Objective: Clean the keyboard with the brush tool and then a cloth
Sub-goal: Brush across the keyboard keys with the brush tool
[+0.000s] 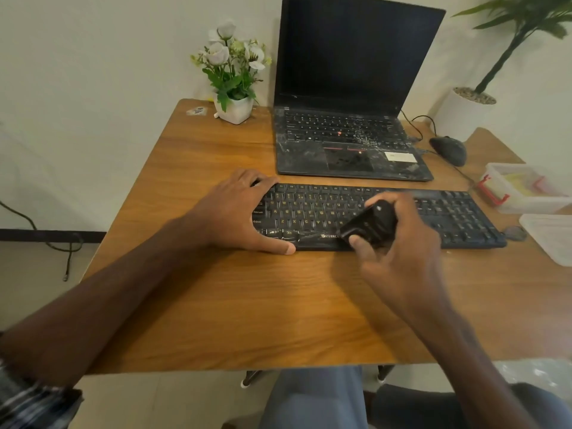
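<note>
Item 1: my left hand (pixel 240 209) is resting on the left end of the keyboard (pixel 448 212), fingers spread. Item 2: my right hand (pixel 399 243) is gripping the black brush tool (pixel 370 222), fingers curled round it, over the keyboard's middle on the counter (pixel 247 305).

In front of me is a wood-grain surface (pixel 247 305). My black keyboard (pixel 448 218) lies across its middle, parallel to the near edge. Behind it, toward the far edge, sits an open laptop (pixel 349 144). A white pot of flowers (pixel 233 109) stands near the far left corner. At the right edge are a black mouse (pixel 448 150), a clear box with red clips (pixel 523 187) and a clear lid (pixel 554 236).
</note>
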